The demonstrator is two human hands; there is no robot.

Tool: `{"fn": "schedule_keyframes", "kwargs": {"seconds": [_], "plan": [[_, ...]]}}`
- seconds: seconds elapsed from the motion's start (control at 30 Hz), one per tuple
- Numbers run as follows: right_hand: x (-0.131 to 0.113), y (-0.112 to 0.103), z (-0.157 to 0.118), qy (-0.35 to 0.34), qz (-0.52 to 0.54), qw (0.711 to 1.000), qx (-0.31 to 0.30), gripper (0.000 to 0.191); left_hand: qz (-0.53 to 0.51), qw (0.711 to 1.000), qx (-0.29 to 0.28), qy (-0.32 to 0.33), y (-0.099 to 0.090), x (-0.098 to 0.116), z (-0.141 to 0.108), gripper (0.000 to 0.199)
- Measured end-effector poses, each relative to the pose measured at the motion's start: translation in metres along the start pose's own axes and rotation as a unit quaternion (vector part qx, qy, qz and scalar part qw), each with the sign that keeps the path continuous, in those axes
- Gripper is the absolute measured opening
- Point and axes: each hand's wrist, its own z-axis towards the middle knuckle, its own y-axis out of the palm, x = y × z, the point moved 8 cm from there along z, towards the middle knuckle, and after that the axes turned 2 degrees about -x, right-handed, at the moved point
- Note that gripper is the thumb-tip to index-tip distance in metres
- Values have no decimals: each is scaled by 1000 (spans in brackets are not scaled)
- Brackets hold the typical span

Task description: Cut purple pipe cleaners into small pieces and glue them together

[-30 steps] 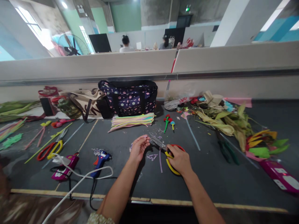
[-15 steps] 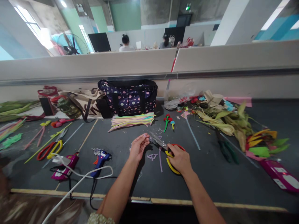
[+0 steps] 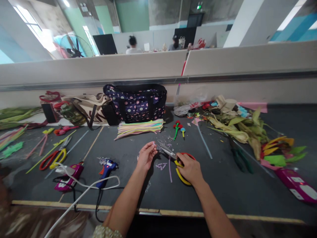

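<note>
My left hand (image 3: 147, 156) pinches a small purple piece (image 3: 154, 144) between thumb and fingertips. My right hand (image 3: 189, 168) is closed on the red and yellow handles of the scissors (image 3: 168, 151), whose blades point up and left toward my left fingertips. Below the blades lie several short purple pieces (image 3: 161, 166), and a longer purple strip (image 3: 170, 170) rests beside them. Small purple scraps are scattered around the blades.
Behind my hands are a bundle of pastel pipe cleaners (image 3: 140, 128) and a patterned bag (image 3: 141, 104). A blue glue gun (image 3: 107, 172) and another pair of scissors (image 3: 58, 155) lie left. Pliers (image 3: 240, 157) and dried leaves (image 3: 232, 127) lie right.
My left hand has shifted very slightly left, and the purple piece shows more clearly at its fingertips. The scissor blades have moved a little, while my right hand still grips the handles.
</note>
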Motion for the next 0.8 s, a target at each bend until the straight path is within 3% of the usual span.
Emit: {"fn": "schedule_keyframes", "kwargs": {"seconds": [0.27, 0.8], "plan": [[-2, 1, 0, -8, 15, 999, -29, 29, 17, 1000, 0, 12, 2, 2, -3, 23], [1, 3, 0, -3, 1, 1000, -14, 30, 19, 1000, -1, 1, 1, 4, -2, 23]]}}
